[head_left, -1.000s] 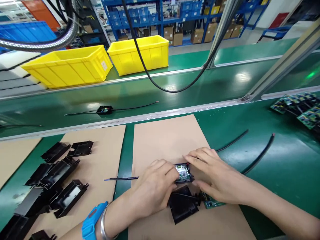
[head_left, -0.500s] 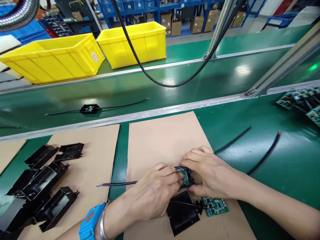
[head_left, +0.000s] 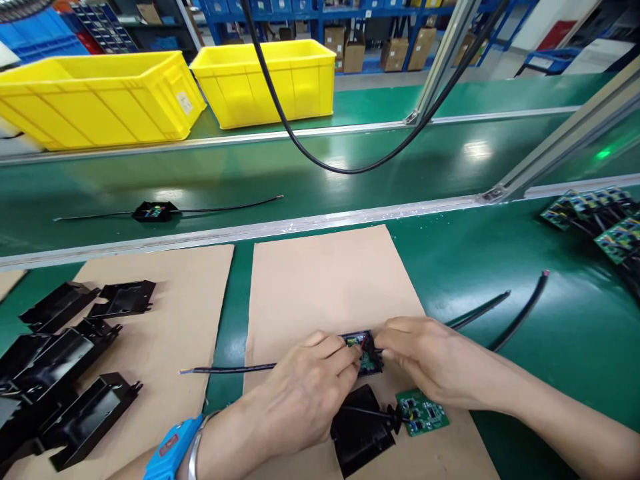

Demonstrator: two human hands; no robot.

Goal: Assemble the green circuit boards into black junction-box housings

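A small black plastic case (head_left: 374,365) with a green circuit board inside lies on the cardboard sheet between my hands. My left hand (head_left: 315,387) has its fingers closed on the case's left side, hiding part of the board. At the right end my right hand (head_left: 420,357) pinches the black cable (head_left: 480,312), which runs out behind it to the right. Another cable (head_left: 227,369) extends left from under my left hand. Just below sit an empty black case (head_left: 363,430) and a loose green circuit board (head_left: 424,412) with a black cable fitting.
Several empty black cases (head_left: 65,360) rest on the left cardboard (head_left: 200,280). On the green conveyor a wired case (head_left: 155,211) lies beyond the metal rail. More boards (head_left: 590,207) are piled at right. Two yellow bins (head_left: 265,83) stand behind; a black cable (head_left: 345,171) hangs overhead.
My right hand has gone from spread over the case to a pinch on the cable at its right end. The right cable's free end has shifted downward. My left hand stays on the case.
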